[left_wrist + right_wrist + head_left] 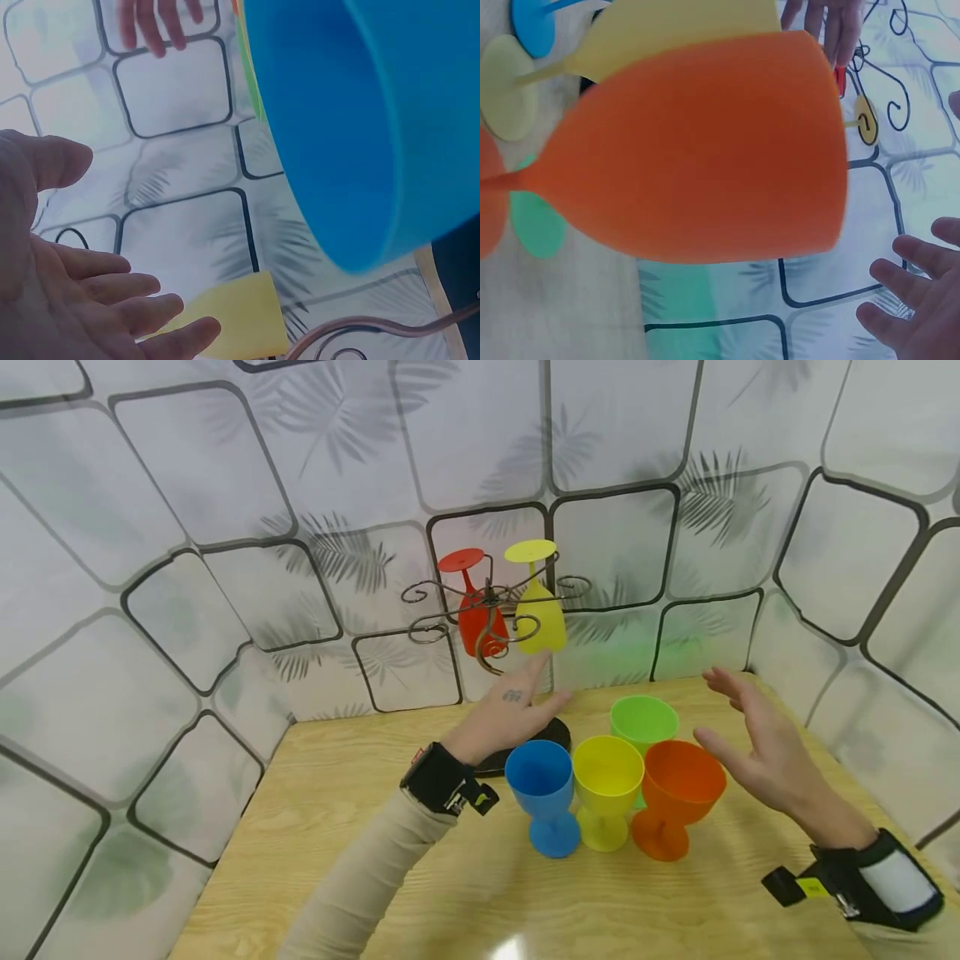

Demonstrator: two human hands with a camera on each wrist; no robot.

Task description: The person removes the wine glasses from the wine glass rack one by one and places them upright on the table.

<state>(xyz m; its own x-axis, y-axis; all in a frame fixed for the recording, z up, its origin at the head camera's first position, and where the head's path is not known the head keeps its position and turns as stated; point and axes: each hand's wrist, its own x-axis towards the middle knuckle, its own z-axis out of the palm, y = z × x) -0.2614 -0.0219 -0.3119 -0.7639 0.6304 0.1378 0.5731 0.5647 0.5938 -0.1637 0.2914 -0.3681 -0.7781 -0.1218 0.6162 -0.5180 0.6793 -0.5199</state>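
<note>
Two goblets hang upside down by their feet from a curled metal glass rack (pixel 491 597): a red goblet (pixel 480 622) and a yellow goblet (pixel 542 614). My left hand (pixel 513 710), fingers extended and holding nothing, is just below the hanging yellow one in the head view. Upright on the table stand a blue goblet (pixel 551 810), a second yellow goblet (pixel 603 802), an orange goblet (pixel 667 818) and a green goblet (pixel 637 718) behind them. To the right of the orange goblet, my right hand (pixel 772 756) is raised with fingers spread apart and nothing in it.
The rack's round black base (pixel 555 735) sits on the wooden table (pixel 337 802), partly hidden by the left hand and the blue goblet. A patterned wall covering (pixel 360 468) surrounds the table at the back and sides.
</note>
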